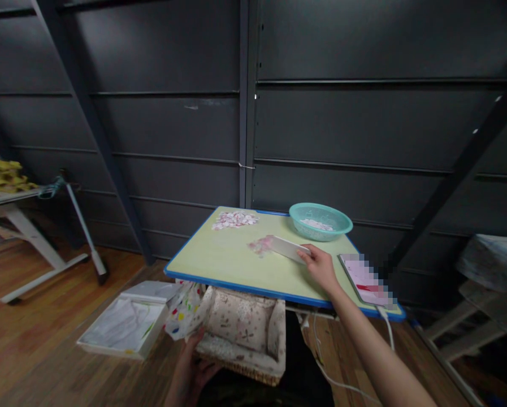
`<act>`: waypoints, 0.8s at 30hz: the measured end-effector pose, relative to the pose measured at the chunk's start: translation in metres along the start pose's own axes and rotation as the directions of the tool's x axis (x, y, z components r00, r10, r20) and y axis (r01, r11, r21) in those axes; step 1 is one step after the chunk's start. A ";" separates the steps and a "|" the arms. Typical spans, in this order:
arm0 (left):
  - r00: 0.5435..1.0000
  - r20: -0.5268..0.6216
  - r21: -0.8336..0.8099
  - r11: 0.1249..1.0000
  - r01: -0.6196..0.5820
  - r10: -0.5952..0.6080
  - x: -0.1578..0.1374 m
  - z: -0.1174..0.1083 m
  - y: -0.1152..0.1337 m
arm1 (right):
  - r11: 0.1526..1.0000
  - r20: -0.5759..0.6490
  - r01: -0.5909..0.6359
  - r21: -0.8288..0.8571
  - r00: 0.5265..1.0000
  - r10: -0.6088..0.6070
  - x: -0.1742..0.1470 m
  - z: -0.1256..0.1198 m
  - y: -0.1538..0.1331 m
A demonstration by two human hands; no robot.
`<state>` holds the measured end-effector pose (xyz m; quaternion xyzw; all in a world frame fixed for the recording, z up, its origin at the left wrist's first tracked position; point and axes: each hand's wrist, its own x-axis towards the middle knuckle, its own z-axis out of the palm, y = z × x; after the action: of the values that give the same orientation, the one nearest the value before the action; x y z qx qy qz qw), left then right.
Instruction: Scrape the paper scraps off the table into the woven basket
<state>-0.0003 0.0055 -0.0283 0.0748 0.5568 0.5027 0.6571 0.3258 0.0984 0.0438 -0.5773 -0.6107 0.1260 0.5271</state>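
Observation:
My right hand [321, 267] grips one end of a flat white strip [287, 249], its long edge standing on the pale yellow tabletop [219, 254]. Against the strip's far left end lies a small, smeared-looking heap of pinkish pieces [260, 245]. A larger pile of small white and pink pieces [235, 219] rests at the table's back left. Below the table's front edge, my left hand [196, 362] is closed on the left side of a cloth-lined wicker basket [240, 350]. The basket sits over my lap, its opening facing up.
A turquoise plastic basin [321, 221] with white pieces stands at the back right. A tablet-like device [365, 282] with a white cable [388, 328] lies at the right edge. On the floor at left is a white box [121, 328], beside a dotted plastic bag [184, 308]. A dark panelled wall [172, 130] rises behind.

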 end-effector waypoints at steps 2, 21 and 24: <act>0.999 -0.024 0.027 0.999 -0.024 0.025 -0.002 0.001 0.001 | 1.000 0.031 -0.001 -0.011 1.000 0.001 0.000 0.001 -0.002; 0.998 0.019 0.031 0.998 -0.063 0.062 -0.007 -0.002 0.005 | 0.996 0.086 0.010 0.086 0.996 -0.017 0.003 0.015 -0.013; 0.996 0.056 0.035 0.997 -0.069 0.067 -0.006 -0.004 0.006 | 0.994 0.136 0.004 0.112 0.991 -0.020 0.005 0.020 -0.015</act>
<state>-0.0061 0.0019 -0.0222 0.1195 0.5447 0.5122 0.6532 0.3024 0.1071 0.0489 -0.5334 -0.6409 0.1958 0.5161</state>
